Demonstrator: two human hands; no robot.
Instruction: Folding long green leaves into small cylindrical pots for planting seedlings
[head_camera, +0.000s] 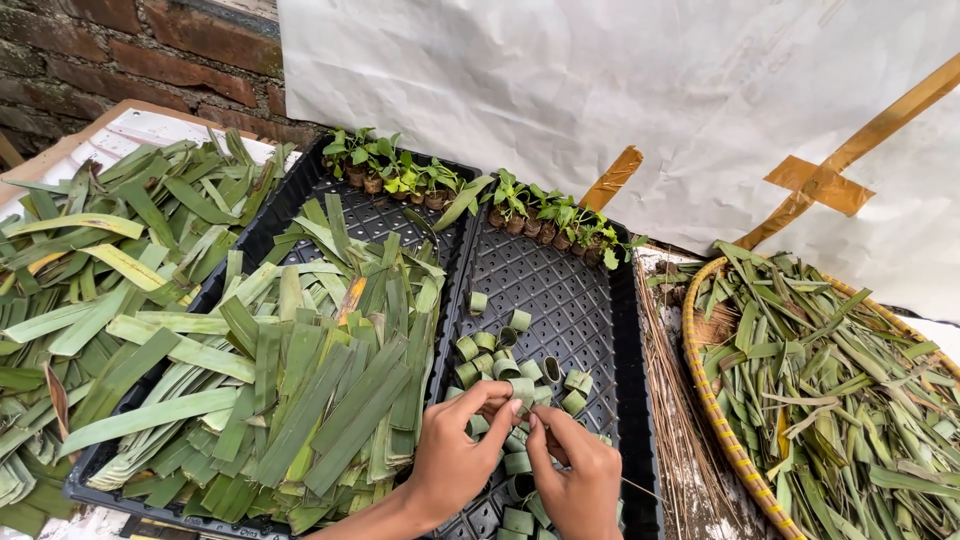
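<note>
My left hand and my right hand meet low over the right black tray, fingertips pinched together on a small green leaf ring. Several finished leaf rings lie in a loose heap on the tray just beyond my fingers, and more lie under my hands. A thick stack of cut green leaf strips fills the left black tray beside my left hand.
Small seedlings in plugs and seedlings line the far ends of both trays. More leaf strips pile up at far left. A woven basket of leaf scraps sits at right. A white sheet and brick wall stand behind.
</note>
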